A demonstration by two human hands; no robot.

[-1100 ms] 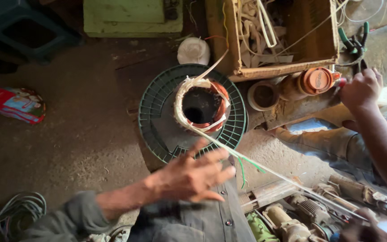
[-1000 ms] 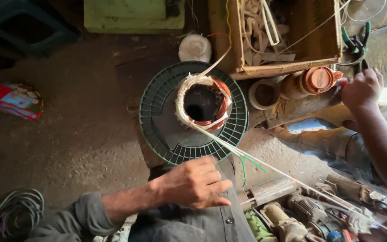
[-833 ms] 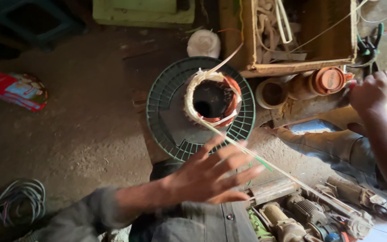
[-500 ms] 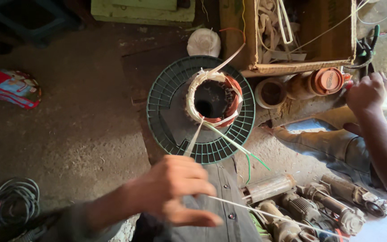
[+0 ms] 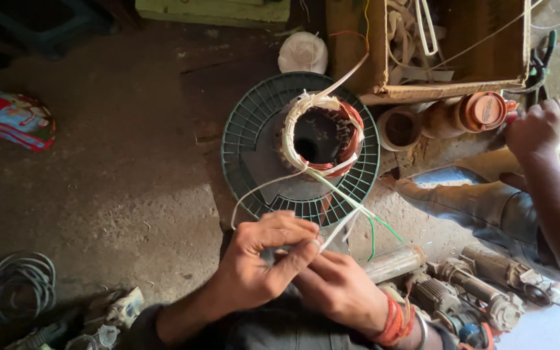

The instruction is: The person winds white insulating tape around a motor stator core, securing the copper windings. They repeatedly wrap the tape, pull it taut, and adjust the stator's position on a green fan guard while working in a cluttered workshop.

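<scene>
Nearest the camera, the left hand and right hand meet with fingertips pinched shut on a thin white cord, which runs up to the copper-wound stator sitting on a green fan guard, while beyond it another person's hand rests by a wooden box.

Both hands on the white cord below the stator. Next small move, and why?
Probably draw the white cord taut toward the body. It hangs in a slack loop from the stator winding on the green fan guard, while the left hand and right hand meet and pinch its near end, so the lacing looks not yet snug.
</scene>
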